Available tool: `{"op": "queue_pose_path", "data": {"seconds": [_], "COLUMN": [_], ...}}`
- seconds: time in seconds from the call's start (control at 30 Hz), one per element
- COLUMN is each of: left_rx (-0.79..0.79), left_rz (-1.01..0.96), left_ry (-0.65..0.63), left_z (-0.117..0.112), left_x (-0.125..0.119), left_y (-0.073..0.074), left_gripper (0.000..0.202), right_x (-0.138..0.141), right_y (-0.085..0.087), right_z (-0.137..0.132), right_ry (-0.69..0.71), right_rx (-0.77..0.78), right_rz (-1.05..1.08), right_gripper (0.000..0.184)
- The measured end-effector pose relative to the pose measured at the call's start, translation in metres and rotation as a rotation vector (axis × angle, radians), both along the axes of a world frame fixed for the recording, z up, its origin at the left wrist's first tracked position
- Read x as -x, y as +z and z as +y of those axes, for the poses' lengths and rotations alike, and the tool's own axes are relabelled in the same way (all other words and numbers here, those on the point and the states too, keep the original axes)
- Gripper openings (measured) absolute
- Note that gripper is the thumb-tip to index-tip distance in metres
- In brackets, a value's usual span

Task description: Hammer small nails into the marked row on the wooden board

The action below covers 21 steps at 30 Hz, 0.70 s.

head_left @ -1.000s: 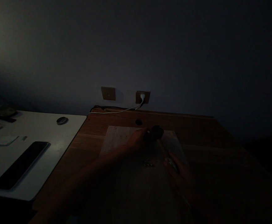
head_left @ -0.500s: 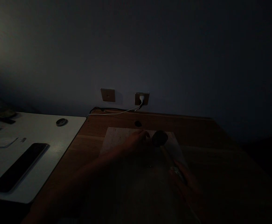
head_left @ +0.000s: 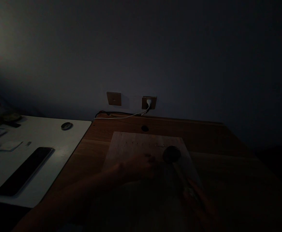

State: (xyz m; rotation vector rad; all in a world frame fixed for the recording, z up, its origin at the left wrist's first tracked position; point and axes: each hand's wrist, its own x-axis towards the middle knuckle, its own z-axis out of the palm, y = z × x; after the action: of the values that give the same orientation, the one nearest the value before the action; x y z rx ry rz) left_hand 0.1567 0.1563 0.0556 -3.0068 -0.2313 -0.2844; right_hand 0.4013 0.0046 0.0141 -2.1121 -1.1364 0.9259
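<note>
The scene is very dark. My right hand (head_left: 196, 199) is wrapped round the pale handle of a mallet (head_left: 171, 155), its dark round head over the right part of a wooden board (head_left: 121, 148). My left hand (head_left: 138, 166) is over the middle of the board, left of the mallet head; its fingers look bent, but shadow and blur hide what is between them. Near the board's far edge runs a row of small dark marks (head_left: 137, 143), with two small shiny nail-like pieces (head_left: 160, 146) at the right end of it.
The board lies on a brown wooden table (head_left: 87, 151) against the wall. A white table (head_left: 56, 151) adjoins on the left, bearing a phone-like dark slab (head_left: 24, 172) and a roll of tape (head_left: 66, 126). A white plug and cable (head_left: 149, 102) run from a wall socket.
My left hand has drawn back toward me from the row of marks, uncovering the shiny pieces. The mallet and my right hand have shifted slightly right and nearer.
</note>
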Motion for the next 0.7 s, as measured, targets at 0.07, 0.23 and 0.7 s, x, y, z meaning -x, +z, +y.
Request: {"op": "queue_pose_path", "data": {"seconds": [0.07,0.23,0.7], "left_rx": [0.03,0.401,0.593], "left_rz": [-0.021,-0.252,-0.524], "left_ry": [-0.006,0.2,0.592], "left_z": [0.005,0.041,0.069], "left_x": [0.0,0.006,-0.001], "left_y": [-0.002,-0.018,-0.041], "left_gripper": [0.013,0.019,0.022], "right_x": [0.0,-0.005,-0.005], "right_y": [0.002,0.004,-0.002], "right_z": [-0.001,-0.002,-0.006], "right_ry": [-0.004,0.026,0.052], "right_rx": [-0.001,0.037,0.083], "right_rz": [0.011,-0.011,0.017], "right_gripper": [0.069,0.074,0.082]}}
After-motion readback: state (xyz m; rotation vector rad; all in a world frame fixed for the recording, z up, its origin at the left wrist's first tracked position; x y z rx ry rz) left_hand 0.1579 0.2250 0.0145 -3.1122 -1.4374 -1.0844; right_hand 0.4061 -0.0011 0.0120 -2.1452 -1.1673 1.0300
